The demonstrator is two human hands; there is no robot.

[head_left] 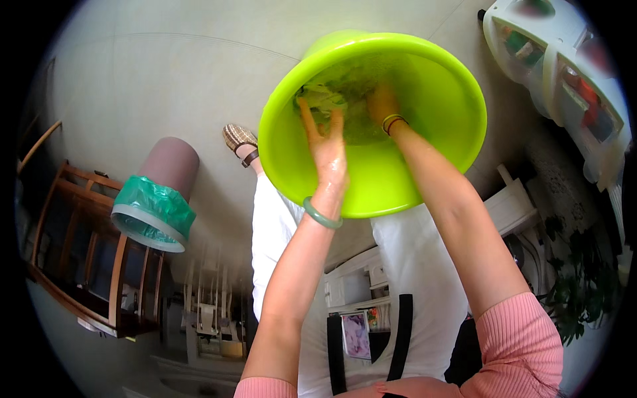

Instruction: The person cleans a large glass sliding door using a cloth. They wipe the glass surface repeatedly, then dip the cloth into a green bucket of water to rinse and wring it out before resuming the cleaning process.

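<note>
A bright lime-green basin [371, 199] holds water and takes up the upper middle of the head view. Inside it, at the left, lies a pale green and whitish limp thing [325, 98], partly under water; its kind is not clear. My left hand [326, 142], wet and with a green bangle on the wrist, reaches in over this thing with its fingers spread apart at its edge. My right hand [383, 106] is in the basin to the right of it, smeared by motion and splashing water, so its fingers do not show clearly. Thin bands circle that wrist.
A pinkish bin [171, 162] with a green liner stands on the pale floor at the left, beside a wooden chair [119, 285]. My patterned shoe [237, 136] is left of the basin. A white shelf rack [554, 60] stands at the right, with a leafy plant [577, 285] below it.
</note>
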